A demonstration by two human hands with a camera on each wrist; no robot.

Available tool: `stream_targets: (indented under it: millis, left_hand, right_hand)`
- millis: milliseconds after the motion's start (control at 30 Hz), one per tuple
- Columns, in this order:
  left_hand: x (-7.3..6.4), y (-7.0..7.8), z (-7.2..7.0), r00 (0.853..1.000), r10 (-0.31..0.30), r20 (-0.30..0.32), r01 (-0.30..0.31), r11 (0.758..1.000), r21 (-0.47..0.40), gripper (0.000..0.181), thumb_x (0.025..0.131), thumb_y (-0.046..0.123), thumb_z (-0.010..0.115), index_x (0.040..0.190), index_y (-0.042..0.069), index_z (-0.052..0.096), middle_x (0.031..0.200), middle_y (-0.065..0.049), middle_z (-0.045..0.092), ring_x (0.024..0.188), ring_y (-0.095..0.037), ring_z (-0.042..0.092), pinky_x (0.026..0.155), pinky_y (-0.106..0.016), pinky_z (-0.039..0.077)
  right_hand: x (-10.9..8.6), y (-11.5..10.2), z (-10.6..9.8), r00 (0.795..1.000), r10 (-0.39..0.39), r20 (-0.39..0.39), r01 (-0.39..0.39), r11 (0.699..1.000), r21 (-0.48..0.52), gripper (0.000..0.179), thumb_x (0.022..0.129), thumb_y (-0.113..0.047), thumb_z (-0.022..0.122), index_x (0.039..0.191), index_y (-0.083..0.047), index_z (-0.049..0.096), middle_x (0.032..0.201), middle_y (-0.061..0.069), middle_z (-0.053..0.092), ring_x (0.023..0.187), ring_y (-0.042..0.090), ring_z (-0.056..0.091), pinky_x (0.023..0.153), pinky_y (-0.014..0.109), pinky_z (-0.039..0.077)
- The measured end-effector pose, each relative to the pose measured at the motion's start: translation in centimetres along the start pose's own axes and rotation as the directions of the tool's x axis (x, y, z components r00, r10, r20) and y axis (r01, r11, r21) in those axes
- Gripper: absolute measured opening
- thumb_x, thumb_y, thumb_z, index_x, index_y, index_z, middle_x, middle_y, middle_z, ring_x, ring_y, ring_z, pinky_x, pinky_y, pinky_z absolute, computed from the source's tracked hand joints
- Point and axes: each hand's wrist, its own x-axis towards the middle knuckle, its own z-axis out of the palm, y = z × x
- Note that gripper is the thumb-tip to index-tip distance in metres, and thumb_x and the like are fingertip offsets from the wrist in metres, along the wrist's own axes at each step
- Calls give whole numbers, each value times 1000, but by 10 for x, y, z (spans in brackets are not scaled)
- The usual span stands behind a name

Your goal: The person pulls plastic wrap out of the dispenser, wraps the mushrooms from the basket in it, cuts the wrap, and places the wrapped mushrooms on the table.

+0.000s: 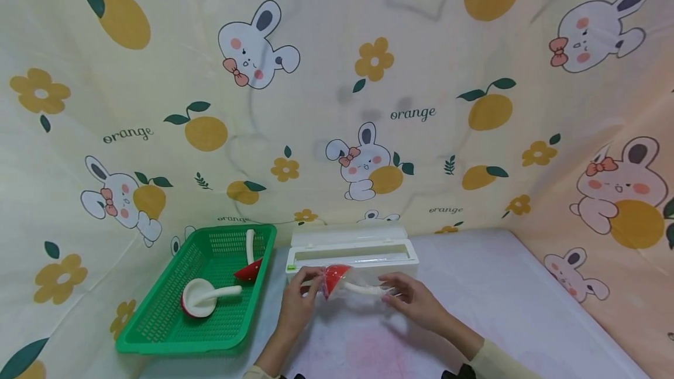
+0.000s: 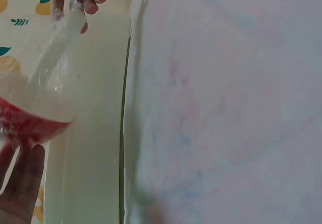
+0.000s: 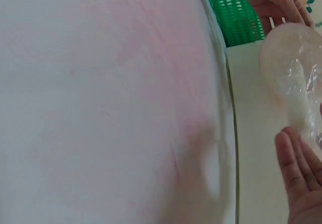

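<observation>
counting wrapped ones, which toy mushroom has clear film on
The mushroom held between the left hand and right hand; the other two, in the green basket, look bare.

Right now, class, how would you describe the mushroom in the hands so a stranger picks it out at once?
On the table stands a white box, right of the green basket. In front of it, the left hand holds the cap end of a mushroom and the right hand its stem end. Clear film wraps it, unlike the two bare mushrooms in the basket.
</observation>
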Motion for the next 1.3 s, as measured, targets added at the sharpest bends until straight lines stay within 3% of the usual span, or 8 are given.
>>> stream_targets:
  millis: [133,267,367,600,833,1033,1133,1300]
  left_hand:
    - [-1,0,0,998,-45,-34,44,999,-24,12,103,17,74,114,19,71,111,3,75,106,-19,72,84,-22,61]
    - [-3,1,3,999,-50,-22,48,997,-57,11,103,16,75,114,17,72,109,-1,75,100,-20,73,79,-24,63]
    - [-4,4,7,998,-55,-5,55,997,-58,10,103,18,75,113,19,72,107,-1,75,95,-18,72,77,-25,63]
    - [-6,3,10,997,-72,0,72,997,-10,8,104,20,73,111,19,72,98,1,72,83,-14,67,71,-31,64]
    - [-4,7,7,993,-113,-35,112,993,-46,6,105,16,72,109,11,70,88,-3,69,72,-14,66,64,-32,63]
    - [-5,7,11,991,-126,-48,125,992,-26,9,105,18,72,106,9,70,98,-7,65,79,-14,66,56,-30,62]
    - [-5,8,13,988,-152,-22,151,988,-39,12,105,20,72,107,8,69,103,-8,65,81,-15,66,53,-34,62]
    - [-6,9,15,983,-183,2,183,981,-62,12,105,18,71,109,7,67,95,-7,67,78,-16,64,51,-36,60]
  right_hand:
    - [-2,1,-1,998,-32,-53,33,999,32,29,101,6,69,129,11,64,114,31,71,95,28,77,83,34,65]
    - [-1,-1,0,995,5,-104,-4,1000,14,12,101,1,70,112,5,74,101,24,76,88,21,77,79,33,65]
    - [-1,-2,1,989,27,-143,-30,999,-17,9,100,-2,73,107,1,77,96,18,77,84,16,75,76,32,64]
    - [-1,1,3,984,56,-168,-60,998,-22,8,101,-6,74,107,-1,76,95,17,76,81,20,75,74,39,65]
    - [0,-2,7,991,58,-121,-53,997,50,20,107,-6,66,121,7,69,114,26,73,89,28,77,80,39,65]
    - [1,-2,15,990,93,-108,-93,996,7,39,96,-10,82,131,1,69,124,22,72,95,14,72,80,29,64]
    - [1,-1,17,988,98,-123,-101,995,-25,38,91,-13,86,126,-4,74,119,17,75,90,10,70,76,29,63]
    - [1,-2,20,983,67,-168,-83,993,-88,23,91,-16,87,112,-9,81,107,9,78,79,8,68,69,28,62]
